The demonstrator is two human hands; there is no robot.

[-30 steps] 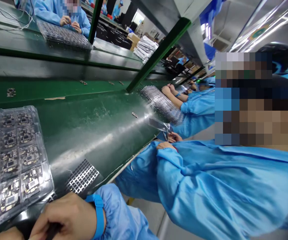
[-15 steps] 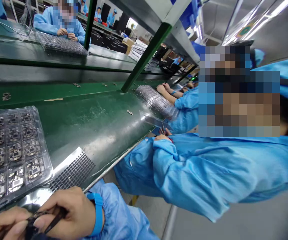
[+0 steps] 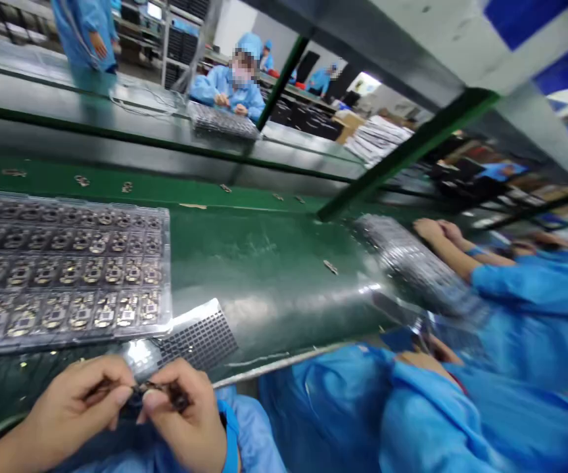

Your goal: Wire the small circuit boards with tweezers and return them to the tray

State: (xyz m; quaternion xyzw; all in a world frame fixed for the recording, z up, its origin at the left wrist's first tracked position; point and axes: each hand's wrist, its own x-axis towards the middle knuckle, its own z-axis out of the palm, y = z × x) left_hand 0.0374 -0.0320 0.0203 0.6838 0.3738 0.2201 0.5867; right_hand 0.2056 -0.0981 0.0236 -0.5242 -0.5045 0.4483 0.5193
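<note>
My left hand (image 3: 79, 410) and my right hand (image 3: 185, 410) meet at the bottom left, fingertips nearly touching. Both pinch a small dark part (image 3: 142, 389), blurred and mostly covered by the fingers. A dark item, too hidden to name, also lies within the curled fingers of my right hand, which has a blue band at its wrist. Just beyond my hands, a clear plastic tray (image 3: 169, 276) holds several small circuit boards in rows. A sheet with a grid of dark squares (image 3: 200, 338) lies beside the tray, close to my right hand.
On the green bench (image 3: 264, 289) lies a small loose part (image 3: 330, 267), with several more along the back ledge. A green post (image 3: 412, 154) slants up at centre right. Co-workers in blue sit at the right, near another clear tray (image 3: 412, 256), and across the bench.
The view has swung left, so the tray, both hands and the bench appear farther right. My hands are now more fully in view, still pinched together.
</note>
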